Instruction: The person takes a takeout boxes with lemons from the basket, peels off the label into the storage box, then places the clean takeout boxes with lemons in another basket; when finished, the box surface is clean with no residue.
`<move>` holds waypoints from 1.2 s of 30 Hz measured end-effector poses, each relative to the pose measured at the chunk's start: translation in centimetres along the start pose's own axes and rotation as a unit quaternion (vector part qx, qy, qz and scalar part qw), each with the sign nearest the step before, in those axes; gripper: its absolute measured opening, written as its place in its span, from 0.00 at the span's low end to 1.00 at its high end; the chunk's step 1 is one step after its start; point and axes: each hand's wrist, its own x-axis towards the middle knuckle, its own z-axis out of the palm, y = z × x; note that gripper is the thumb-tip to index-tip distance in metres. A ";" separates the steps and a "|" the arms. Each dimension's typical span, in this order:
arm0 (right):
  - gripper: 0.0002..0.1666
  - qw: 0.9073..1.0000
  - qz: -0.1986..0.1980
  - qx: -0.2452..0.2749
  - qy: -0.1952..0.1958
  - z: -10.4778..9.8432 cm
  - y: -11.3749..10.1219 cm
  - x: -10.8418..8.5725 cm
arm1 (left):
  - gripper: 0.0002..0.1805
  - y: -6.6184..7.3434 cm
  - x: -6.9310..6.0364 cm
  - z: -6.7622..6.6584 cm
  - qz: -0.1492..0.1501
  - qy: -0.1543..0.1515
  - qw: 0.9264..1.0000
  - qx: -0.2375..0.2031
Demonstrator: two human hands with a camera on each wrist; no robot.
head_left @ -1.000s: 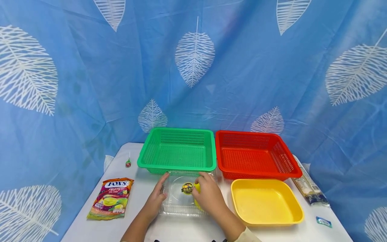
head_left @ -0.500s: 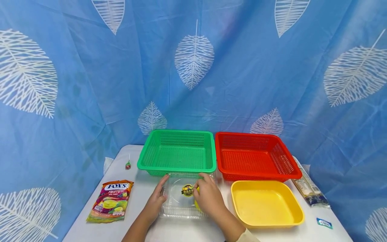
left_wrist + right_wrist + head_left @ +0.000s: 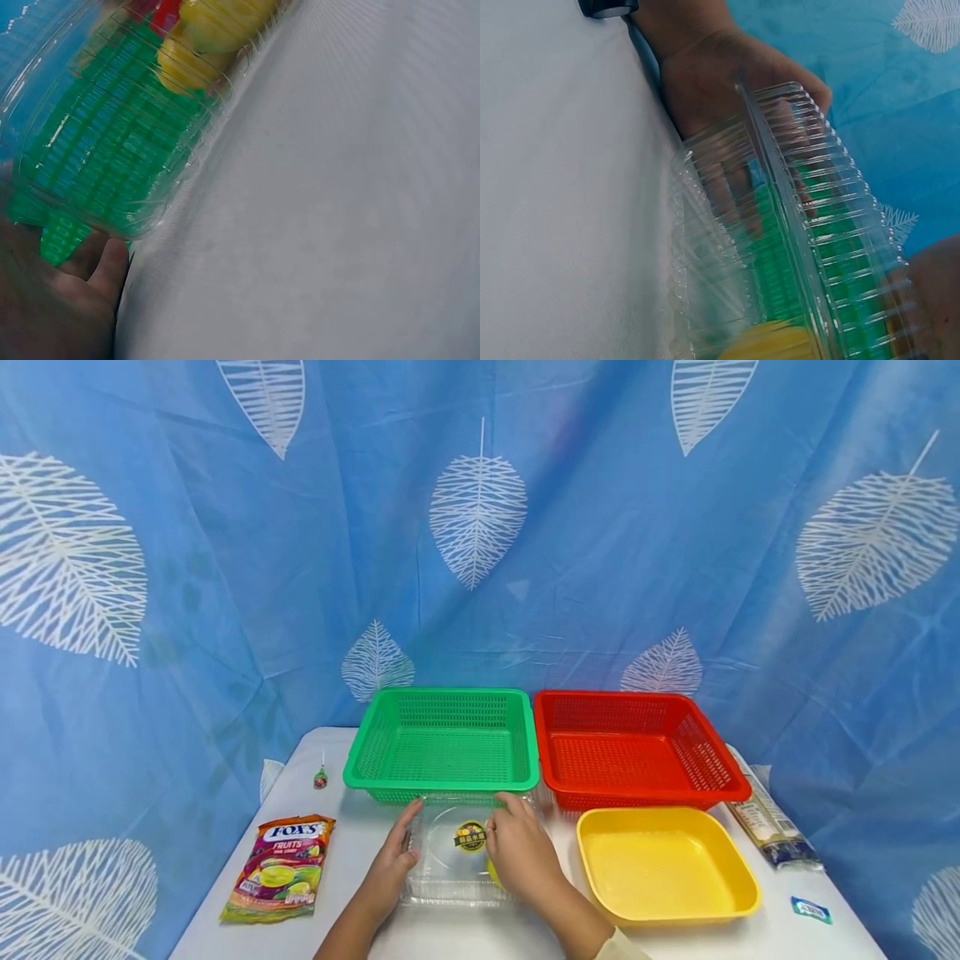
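A clear plastic clamshell box [image 3: 450,860] with a black and gold round label on its lid sits on the white table. Yellow, rounded fruit-like things [image 3: 225,22] show through its ribbed wall at the right end. My left hand [image 3: 386,868] lies along the box's left side, fingers straight toward the back, thumb near the wall. Across the lid's right side rests my right hand [image 3: 521,847], index finger and thumb bent and apart; its other fingers are hidden. Some yellow peeks out beneath it. The right wrist view shows the ribbed box wall [image 3: 825,202] and my left hand [image 3: 727,82] beyond.
Behind the box stand a green basket [image 3: 442,781] and a red basket [image 3: 645,793]. A yellow tray [image 3: 663,868] is at the right. A Fox's candy bag [image 3: 277,868] and a lollipop [image 3: 320,778] lie left; a plastic packet [image 3: 776,827] and small wrapped candy [image 3: 812,910] lie right.
The head view has shifted slightly, so the whole scene sits a little lower. My right hand now covers more of the yellow thing; the box stays in place.
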 end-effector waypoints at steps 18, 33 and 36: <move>0.09 1.000 0.011 0.015 -0.022 0.0 0.2 0.2 | 0.43 0.1 -0.2 0.1 0.008 0.006 1.000 -0.007; 0.06 1.000 0.017 0.018 -0.002 0.1 0.3 0.3 | 0.43 0.3 0.0 0.1 0.003 0.007 1.000 -0.005; 0.07 1.000 0.012 0.010 -0.011 0.1 0.2 0.3 | 0.43 0.2 -0.2 0.1 0.005 0.006 1.000 -0.008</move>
